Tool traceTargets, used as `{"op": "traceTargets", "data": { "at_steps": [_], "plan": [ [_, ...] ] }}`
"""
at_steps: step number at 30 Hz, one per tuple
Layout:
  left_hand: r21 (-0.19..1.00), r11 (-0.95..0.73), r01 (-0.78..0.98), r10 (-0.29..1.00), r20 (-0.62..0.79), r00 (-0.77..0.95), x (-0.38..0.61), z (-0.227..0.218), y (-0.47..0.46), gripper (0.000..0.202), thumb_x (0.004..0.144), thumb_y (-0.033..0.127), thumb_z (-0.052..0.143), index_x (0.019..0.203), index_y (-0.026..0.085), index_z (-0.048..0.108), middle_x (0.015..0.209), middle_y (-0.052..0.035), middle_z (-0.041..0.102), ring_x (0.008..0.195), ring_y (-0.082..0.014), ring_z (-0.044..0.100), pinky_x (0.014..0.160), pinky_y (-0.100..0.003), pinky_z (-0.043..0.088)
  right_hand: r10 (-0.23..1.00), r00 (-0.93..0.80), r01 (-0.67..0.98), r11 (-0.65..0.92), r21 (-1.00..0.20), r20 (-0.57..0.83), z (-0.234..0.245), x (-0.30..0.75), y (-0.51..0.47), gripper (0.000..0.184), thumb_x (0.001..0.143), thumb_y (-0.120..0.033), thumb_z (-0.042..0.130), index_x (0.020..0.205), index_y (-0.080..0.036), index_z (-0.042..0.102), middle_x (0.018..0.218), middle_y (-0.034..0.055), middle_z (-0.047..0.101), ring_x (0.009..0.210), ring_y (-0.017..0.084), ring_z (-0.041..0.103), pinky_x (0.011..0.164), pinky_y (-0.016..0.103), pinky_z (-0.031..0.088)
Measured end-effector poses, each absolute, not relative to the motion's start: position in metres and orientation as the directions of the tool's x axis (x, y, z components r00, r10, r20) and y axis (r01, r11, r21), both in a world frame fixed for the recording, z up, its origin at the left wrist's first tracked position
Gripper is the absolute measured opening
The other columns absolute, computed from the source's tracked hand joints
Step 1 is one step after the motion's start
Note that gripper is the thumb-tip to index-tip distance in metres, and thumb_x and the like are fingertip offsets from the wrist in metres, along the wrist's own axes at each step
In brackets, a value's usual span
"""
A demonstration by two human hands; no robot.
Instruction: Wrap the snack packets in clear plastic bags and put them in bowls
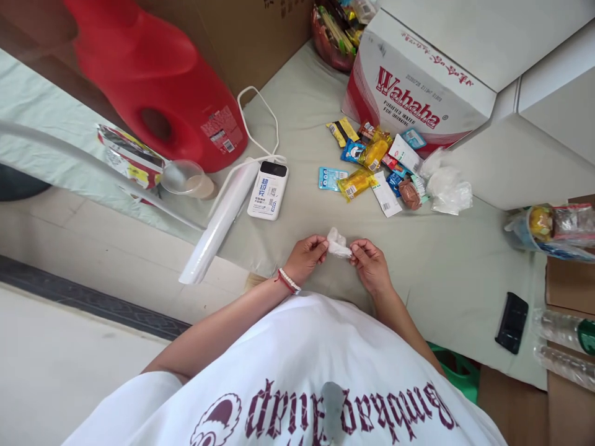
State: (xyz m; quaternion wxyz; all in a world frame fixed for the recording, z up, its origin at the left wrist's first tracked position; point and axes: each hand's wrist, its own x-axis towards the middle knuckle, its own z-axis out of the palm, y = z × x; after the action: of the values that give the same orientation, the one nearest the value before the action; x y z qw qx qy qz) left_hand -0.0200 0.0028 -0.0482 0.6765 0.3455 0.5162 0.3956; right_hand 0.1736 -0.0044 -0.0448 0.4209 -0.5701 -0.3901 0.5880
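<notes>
1. Small piece of crumpled, translucent plastic (338,244): was stretched between two hands over the near part of the cloth-covered tabletop (446,272).
2. Left hand (304,260): fingers pinched its left end; beaded bracelet (290,281) at the wrist.
3. Right hand (373,267): fingers gripped the opposite end.
4. Beyond the hands: wrapped snacks (374,153) lay heaped, crumpled clear bags (450,189) at their right.
5. Leftward: a white power bank (267,193) lay beside a plastic roll (216,232).
6. Farther out: red jug (162,87) stood left, Wahaha box (409,93) behind the snacks.
</notes>
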Motion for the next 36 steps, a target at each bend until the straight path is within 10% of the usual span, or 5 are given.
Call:
{"op": "traceTargets", "data": {
  "at_steps": [7, 19, 23, 28, 36],
  "plan": [
    [0.909, 0.392, -0.143, 0.911, -0.361, 0.201, -0.020, -0.041, -0.001, 0.038, 0.080, 0.055, 0.073, 0.076, 0.018, 0.064, 0.057, 0.0051, 0.052, 0.055, -0.0106, 0.044, 0.057, -0.026, 0.034, 0.979, -0.198, 0.397, 0.028, -0.917, -0.056, -0.021, 0.167, -0.009, 0.017, 0.087, -0.044, 0.076, 0.092, -0.028, 0.075, 0.085, 0.0023, 0.064, 0.079, 0.019, 0.055, 0.072, 0.032, 0.045],
    [0.774, 0.497, -0.391, 0.866, -0.421, 0.269, -0.041, -0.050, -0.014, 0.039, 0.074, 0.051, 0.078, 0.074, 0.020, 0.055, 0.072, 0.0024, 0.057, 0.067, -0.0112, 0.049, 0.063, -0.025, 0.039, 0.898, 0.076, -0.376, -0.377, -0.847, -0.433, -0.003, 0.178, -0.039, 0.028, 0.067, -0.037, 0.088, 0.077, -0.023, 0.066, 0.084, -0.0011, 0.067, 0.067, 0.013, 0.053, 0.061, 0.025, 0.042],
    [0.666, 0.571, -0.479, 0.820, -0.446, 0.359, -0.042, -0.039, -0.013, 0.054, 0.073, 0.067, 0.078, 0.090, 0.021, 0.057, 0.107, -0.0030, 0.065, 0.088, -0.0153, 0.060, 0.071, -0.027, 0.049, 0.876, 0.102, -0.431, -0.388, -0.815, -0.471, 0.000, 0.187, -0.036, 0.027, 0.066, -0.033, 0.086, 0.074, -0.022, 0.063, 0.068, -0.0041, 0.059, 0.059, 0.012, 0.049, 0.056, 0.024, 0.041],
    [0.709, 0.567, -0.419, 0.823, -0.470, 0.319, -0.035, -0.033, -0.009, 0.064, 0.072, 0.072, 0.079, 0.109, 0.024, 0.060, 0.098, 0.0003, 0.060, 0.086, -0.0164, 0.058, 0.070, -0.028, 0.051, 0.895, 0.084, -0.424, -0.367, -0.828, -0.439, -0.006, 0.189, -0.024, 0.025, 0.066, -0.031, 0.083, 0.073, -0.022, 0.061, 0.071, -0.0035, 0.061, 0.060, 0.011, 0.049, 0.057, 0.024, 0.040],
    [0.914, 0.385, -0.127, 0.907, -0.349, 0.235, -0.024, -0.036, 0.016, 0.041, 0.074, 0.054, 0.081, 0.076, 0.018, 0.061, 0.071, 0.0035, 0.053, 0.066, -0.0114, 0.046, 0.065, -0.026, 0.039, 0.904, 0.392, 0.079, -0.216, -0.973, -0.169, -0.012, 0.212, 0.002, 0.026, 0.076, -0.040, 0.080, 0.087, -0.024, 0.062, 0.087, 0.0002, 0.065, 0.071, 0.014, 0.054, 0.063, 0.026, 0.046]
  ]
}}
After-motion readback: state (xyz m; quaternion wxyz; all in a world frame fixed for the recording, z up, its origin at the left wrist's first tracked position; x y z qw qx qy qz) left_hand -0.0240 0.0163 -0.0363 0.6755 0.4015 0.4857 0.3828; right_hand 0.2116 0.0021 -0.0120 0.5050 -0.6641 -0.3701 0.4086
